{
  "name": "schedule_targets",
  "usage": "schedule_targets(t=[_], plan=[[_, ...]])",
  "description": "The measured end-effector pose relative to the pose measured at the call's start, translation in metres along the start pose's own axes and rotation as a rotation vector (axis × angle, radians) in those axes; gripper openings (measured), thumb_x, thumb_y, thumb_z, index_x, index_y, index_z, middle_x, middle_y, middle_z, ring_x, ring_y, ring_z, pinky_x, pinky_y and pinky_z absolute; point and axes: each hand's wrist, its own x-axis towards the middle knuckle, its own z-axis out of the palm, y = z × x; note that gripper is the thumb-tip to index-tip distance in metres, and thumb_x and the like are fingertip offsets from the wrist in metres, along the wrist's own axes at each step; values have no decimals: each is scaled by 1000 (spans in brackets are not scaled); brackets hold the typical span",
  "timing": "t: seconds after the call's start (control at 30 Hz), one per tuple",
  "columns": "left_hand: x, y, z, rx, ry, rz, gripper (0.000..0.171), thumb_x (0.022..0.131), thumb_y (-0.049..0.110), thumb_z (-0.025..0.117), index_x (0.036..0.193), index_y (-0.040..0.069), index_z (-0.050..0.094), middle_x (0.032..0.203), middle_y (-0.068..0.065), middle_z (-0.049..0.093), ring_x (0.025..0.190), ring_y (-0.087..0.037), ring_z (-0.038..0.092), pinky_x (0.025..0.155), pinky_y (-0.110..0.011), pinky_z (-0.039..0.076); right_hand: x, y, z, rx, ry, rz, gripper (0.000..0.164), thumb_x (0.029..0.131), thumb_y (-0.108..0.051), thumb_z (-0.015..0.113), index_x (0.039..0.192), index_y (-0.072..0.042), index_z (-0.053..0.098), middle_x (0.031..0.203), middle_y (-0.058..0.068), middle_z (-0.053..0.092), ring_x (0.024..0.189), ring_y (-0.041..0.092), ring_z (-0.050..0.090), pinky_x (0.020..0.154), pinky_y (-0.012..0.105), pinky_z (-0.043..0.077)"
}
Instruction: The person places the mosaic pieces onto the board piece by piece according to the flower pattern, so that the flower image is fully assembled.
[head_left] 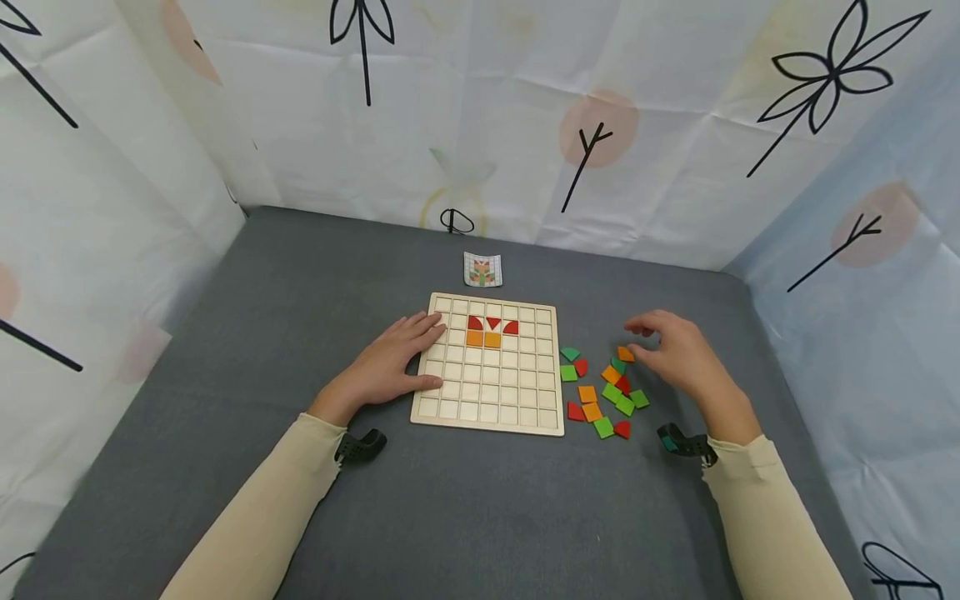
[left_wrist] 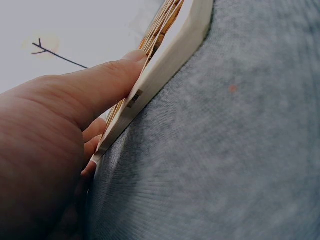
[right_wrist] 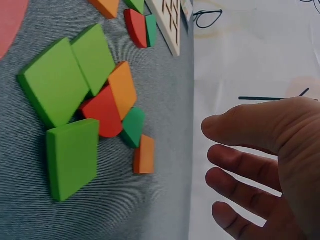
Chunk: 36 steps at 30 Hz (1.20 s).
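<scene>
A light wooden grid board (head_left: 491, 400) lies on the table, with several red tiles (head_left: 511, 327) in one row of its cells and two orange square tiles (head_left: 475, 337) just below. My left hand (head_left: 386, 358) rests on the board's left edge, fingers spread, its thumb (left_wrist: 112, 82) lying over the rim in the left wrist view. Over the far end of the loose tiles hovers my right hand (head_left: 675, 350), its fingers relaxed and holding nothing. Nearest to it is an orange tile (right_wrist: 144, 155), beside a dark green tile (right_wrist: 133, 126).
Right of the board, loose tiles are scattered, among them a light green square (head_left: 603, 427) and a red piece (head_left: 622, 429). Behind the board lies a small pattern card (head_left: 482, 270). Printed cloth (head_left: 510, 125) hangs along the grey table's (head_left: 480, 517) back and sides.
</scene>
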Motion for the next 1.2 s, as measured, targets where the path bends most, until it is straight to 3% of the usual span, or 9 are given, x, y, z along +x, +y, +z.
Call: schedule_targets(t=[0.5,1.2], plan=[[-1,3,0,-9,5,-2,94,100,47,79,171,7,33,179,-12,21,166,-33,11,134,-48,5,-2,14,17,10,-76,12,35,100,-5,78,133,4,72,129,23,67,118,45,62,100,66,52],[-2,3,-2,-9,-1,-7,94,99,46,79,171,7,33,179,-12,21,166,-33,11,134,-47,4,1,20,26,0,-66,15,28,100,0,75,128,4,76,124,22,68,113,43,63,98,65,52]])
